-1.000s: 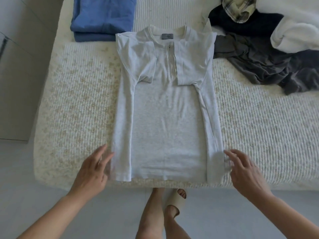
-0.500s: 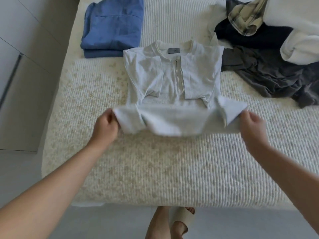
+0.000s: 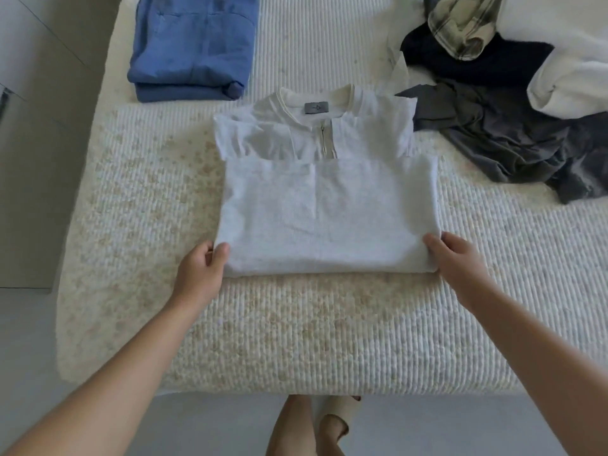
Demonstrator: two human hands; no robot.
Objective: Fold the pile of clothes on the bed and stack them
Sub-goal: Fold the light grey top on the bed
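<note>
Step in hand: second fold of the pale grey zip-neck shirt (image 3: 329,222), by my reading; lift both near corners together and carry them level to the collar.
Left hand (image 3: 200,274): grip pinching the shirt's near left corner.
Right hand (image 3: 457,264): grip curled on the near right corner.
Shirt: flat on the cream knitted bedspread (image 3: 296,330), between both hands.
Stack: folded blue garment (image 3: 192,47) beyond, left.
Pile: dark crumpled clothes (image 3: 513,133), right.

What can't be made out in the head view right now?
- Label on the white shirt: too small to read.
- Left hand and right hand fingertips: tucked under the shirt's fold.
- Shirt's zip below the fold: covered.
- Unfolded pile: cut off by the right edge, count unclear.
- Blue stack: top cut off.
</note>
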